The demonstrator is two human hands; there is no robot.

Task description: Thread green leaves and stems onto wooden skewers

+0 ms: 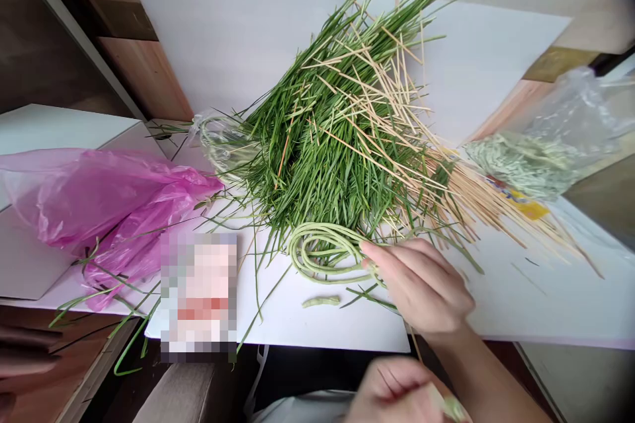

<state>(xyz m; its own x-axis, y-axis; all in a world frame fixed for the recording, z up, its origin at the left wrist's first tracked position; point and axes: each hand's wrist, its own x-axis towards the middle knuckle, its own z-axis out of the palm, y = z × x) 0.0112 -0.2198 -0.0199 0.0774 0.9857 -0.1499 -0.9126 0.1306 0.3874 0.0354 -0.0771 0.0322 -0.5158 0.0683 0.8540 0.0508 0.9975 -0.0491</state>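
Note:
My right hand (426,284) reaches in from the lower right. Its thumb and fingers pinch one end of a loosely coiled bundle of long green beans (325,230) on the white table. Below it, at the bottom edge of the view, my left hand (391,386) is curled and partly cut off. A small pale green piece (452,408) shows at its fingers, too blurred to name. A short bean piece (321,301) lies in front of the coil. Right behind the coil rises a big heap of long green leaves (322,165).
Thin wooden sticks (476,192) lie over the heap's right side. A pink plastic bag (114,192) is at left, near a blurred-out rectangular item (198,297). A clear bag of pale green strips (526,162) stands at right. Another clear bag (218,139) sits behind left.

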